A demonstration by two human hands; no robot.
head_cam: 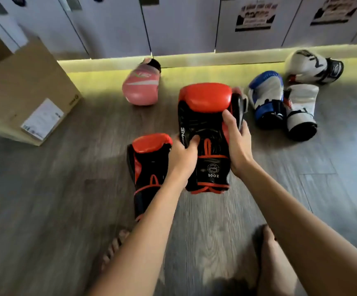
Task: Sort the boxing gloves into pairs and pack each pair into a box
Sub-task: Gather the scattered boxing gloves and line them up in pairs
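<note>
A red and black boxing glove [205,116] is held above the floor, palm side up, marked 10 OZ on its cuff. My left hand [182,155] grips its left edge and my right hand [236,142] grips its right edge by the thumb part. A second red and black glove [147,163] lies on the floor just left of it, partly under my left forearm. A pink glove [141,86] lies farther back by the wall. A blue and white glove [266,97] and two white and black gloves [314,66] [300,110] lie at the right. A cardboard box [21,90] stands at the left.
Grey locker doors [184,22] with a lit yellow base strip run along the back. The floor is grey wood plank [45,199]. My bare feet [269,253] show at the bottom of the view.
</note>
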